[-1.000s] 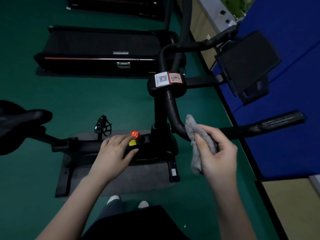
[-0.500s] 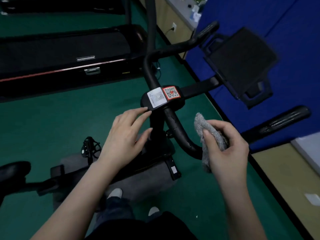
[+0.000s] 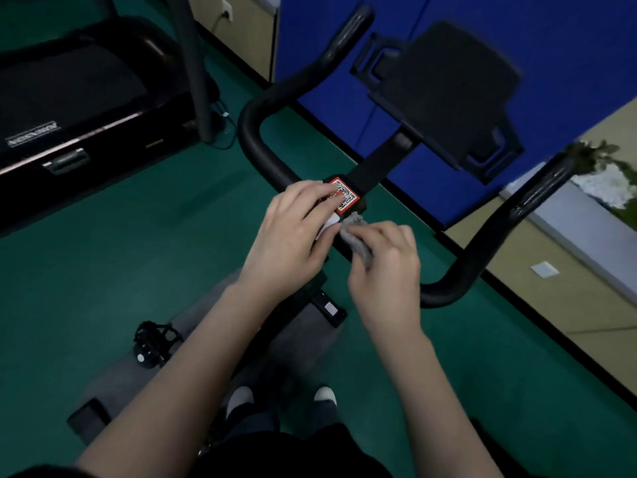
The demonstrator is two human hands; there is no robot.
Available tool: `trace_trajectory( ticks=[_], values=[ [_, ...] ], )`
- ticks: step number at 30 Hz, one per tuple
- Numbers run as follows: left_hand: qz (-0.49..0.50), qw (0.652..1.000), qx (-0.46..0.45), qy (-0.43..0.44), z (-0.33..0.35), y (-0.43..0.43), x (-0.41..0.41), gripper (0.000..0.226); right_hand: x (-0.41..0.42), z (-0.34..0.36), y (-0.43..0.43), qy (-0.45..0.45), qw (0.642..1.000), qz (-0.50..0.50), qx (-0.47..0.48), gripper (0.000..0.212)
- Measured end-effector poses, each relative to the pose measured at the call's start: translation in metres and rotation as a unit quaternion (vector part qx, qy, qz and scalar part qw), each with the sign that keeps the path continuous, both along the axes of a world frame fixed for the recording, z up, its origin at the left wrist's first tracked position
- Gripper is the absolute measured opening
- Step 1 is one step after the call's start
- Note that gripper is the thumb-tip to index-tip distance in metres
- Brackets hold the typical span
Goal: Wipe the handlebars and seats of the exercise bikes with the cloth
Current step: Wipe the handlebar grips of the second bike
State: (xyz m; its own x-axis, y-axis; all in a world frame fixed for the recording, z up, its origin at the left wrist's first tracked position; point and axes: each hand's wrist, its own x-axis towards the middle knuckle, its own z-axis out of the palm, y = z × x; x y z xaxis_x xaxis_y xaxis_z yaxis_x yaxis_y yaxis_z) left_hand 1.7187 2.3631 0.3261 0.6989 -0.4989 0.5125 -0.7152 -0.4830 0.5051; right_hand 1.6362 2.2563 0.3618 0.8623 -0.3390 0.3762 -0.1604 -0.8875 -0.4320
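Note:
A black exercise bike stands in front of me, its curved handlebars (image 3: 262, 150) sweeping left and right from a central clamp with a QR sticker (image 3: 345, 195). My left hand (image 3: 293, 232) lies flat over the clamp, fingers straight across the sticker. My right hand (image 3: 386, 267) grips a grey cloth (image 3: 356, 238) and holds it against the bar just right of the clamp. The right handlebar arm (image 3: 482, 246) curves up toward the wall. A black tablet holder (image 3: 444, 94) sits above the bars. The seat is out of view.
A black treadmill (image 3: 79, 108) stands at the upper left on the green floor. Blue wall padding (image 3: 517, 36) and a beige skirting run behind the bike. A pedal (image 3: 155, 343) and a grey floor mat (image 3: 303, 336) lie below my arms, and my shoes (image 3: 241, 398) show beneath.
My left hand rose from the red knob to the sticker clamp. My right hand carried the cloth left along the bar to the clamp. The view tilted up and the seat left the frame.

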Motion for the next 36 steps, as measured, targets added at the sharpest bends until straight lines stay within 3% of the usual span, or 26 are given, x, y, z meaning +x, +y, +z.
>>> trace_trajectory(
  ticks=[7,13,17,20,24,26,31,36],
  values=[
    [-0.023,0.997,-0.067,0.02,-0.01,0.0,0.007,0.032,-0.019,-0.011,0.003,-0.038,0.998,-0.058,-0.011,0.029],
    [-0.033,0.996,-0.079,0.011,-0.011,0.001,0.011,0.032,-0.016,-0.016,0.004,-0.041,0.998,-0.007,-0.042,0.029],
    [-0.033,0.996,-0.088,0.008,-0.014,0.0,0.011,0.032,-0.019,-0.009,0.001,-0.041,0.998,-0.041,-0.02,0.028],
    [-0.035,0.995,-0.091,0.008,-0.017,0.0,0.011,0.032,0.007,0.005,-0.005,0.024,0.995,-0.071,0.063,0.025],
    [-0.033,0.995,-0.099,0.005,-0.019,-0.001,0.011,0.03,0.033,0.023,-0.031,0.165,0.962,-0.067,0.207,0.029],
    [-0.031,0.994,-0.1,0.001,-0.02,-0.002,0.011,0.03,0.031,0.023,-0.039,0.199,0.956,-0.055,0.21,0.026],
    [-0.031,0.994,-0.105,0.009,-0.02,-0.002,0.011,0.03,0.03,0.019,-0.037,0.181,0.966,-0.053,0.175,0.036],
    [-0.036,0.994,-0.106,0.008,-0.019,-0.001,0.01,0.031,0.029,0.02,-0.036,0.204,0.955,-0.072,0.204,0.025]
  ],
)
